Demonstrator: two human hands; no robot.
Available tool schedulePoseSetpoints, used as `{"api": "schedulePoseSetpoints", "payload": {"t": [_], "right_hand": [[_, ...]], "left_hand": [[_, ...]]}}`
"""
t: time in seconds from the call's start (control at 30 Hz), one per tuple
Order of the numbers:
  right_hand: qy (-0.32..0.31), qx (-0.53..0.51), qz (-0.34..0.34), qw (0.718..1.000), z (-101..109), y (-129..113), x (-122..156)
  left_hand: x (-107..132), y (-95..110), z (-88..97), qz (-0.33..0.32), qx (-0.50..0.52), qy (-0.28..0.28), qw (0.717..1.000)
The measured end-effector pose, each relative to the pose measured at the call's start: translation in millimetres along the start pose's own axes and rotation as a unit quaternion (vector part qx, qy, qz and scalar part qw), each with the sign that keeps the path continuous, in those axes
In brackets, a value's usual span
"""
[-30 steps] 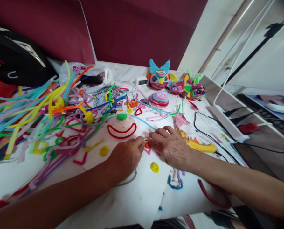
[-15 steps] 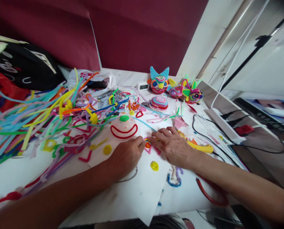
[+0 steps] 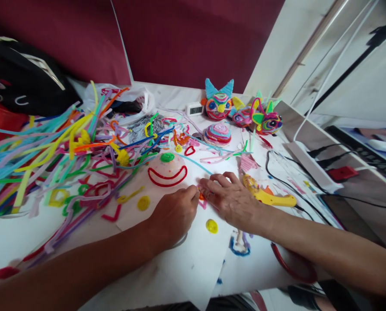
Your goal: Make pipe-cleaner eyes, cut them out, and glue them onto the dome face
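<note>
On white paper, the small orange-and-pink fuzzy-stem piece has just been further covered by the right hand, brought nearer the left hand — seemingly worked between both, though whether either is clamped on it cannot be told.

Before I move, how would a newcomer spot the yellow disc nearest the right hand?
Find the white paper at the table's near edge. On it, just on the near side of the right hand, lies a small round yellow disc. Unlike the similar yellow disc left of the left hand, this one sits between the left forearm and right forearm.
</note>
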State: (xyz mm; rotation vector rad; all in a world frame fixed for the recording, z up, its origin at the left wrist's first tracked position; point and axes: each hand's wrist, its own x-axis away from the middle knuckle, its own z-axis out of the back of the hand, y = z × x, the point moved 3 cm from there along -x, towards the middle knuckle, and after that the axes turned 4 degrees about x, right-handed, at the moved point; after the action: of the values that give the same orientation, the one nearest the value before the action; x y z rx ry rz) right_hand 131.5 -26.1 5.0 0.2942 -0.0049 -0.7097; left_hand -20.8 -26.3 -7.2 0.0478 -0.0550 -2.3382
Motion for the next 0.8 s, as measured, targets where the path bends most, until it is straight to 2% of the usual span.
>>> {"api": "schedulePoseSetpoints", "payload": {"t": [0.33, 0.57, 0.8], "right_hand": [[-0.035, -0.083, -0.065, 0.994, 12.3, 5.9, 16.0], [-0.036, -0.087, -0.057, 0.994, 14.0, 1.3, 15.2], [-0.004, -0.058, -0.040, 0.998, 12.2, -4.3, 9.5]], "left_hand": [[5.3, -0.1, -1.0, -0.009, 0.013, 0.020, 1.000], [4.3, 1.2, -1.8, -0.009, 0.008, 0.030, 0.999], [1.0, 3.1, 0.6, 0.004, 0.009, -0.012, 1.000]]}}
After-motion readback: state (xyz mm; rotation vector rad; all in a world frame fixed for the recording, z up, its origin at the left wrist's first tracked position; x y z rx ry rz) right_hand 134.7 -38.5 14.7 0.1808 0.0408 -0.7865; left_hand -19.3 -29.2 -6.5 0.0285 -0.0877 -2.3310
